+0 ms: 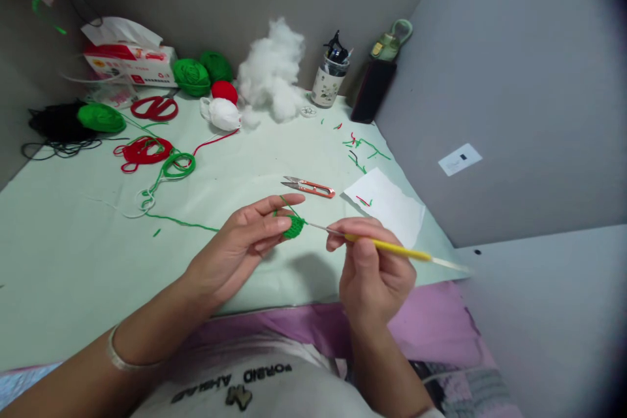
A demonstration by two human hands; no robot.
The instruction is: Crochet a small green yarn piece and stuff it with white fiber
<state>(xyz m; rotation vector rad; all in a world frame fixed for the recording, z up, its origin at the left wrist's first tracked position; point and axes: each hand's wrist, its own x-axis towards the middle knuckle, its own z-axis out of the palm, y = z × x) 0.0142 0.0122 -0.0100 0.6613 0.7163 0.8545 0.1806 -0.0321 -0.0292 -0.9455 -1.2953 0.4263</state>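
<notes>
At left, a loose tangle of bright red yarn (pixel 149 150) lies beside a round coil of green yarn (pixel 179 175), and a thin green strand (pixel 183 222) runs from that area toward my left hand (pixel 238 238). A snag among these loops would probably stop the feed and tighten the stitches. Excess slack over my raised index finger could let a stitch loosen.

Further right, the orange-handled metal thread snips (pixel 316 188) lie just beyond that finger, blades parted and pointing left. Drifting forward could bring the strand (or a fingertip) against the blades. At the slender metal crochet hook with a yellow handle (pixel 386 246), a wrong tilt may drop the loop or split the yarn.

Position: the small rounded green crocheted piece (pixel 294 227) sits at the fingertips of my left hand, which pinches it narrowly between thumb and fingers. The hook's tip meets its right edge. My right hand (pixel 375 268), to the right of the piece and apart from it, grips the hook's handle, fingers curled closed around it.
</notes>
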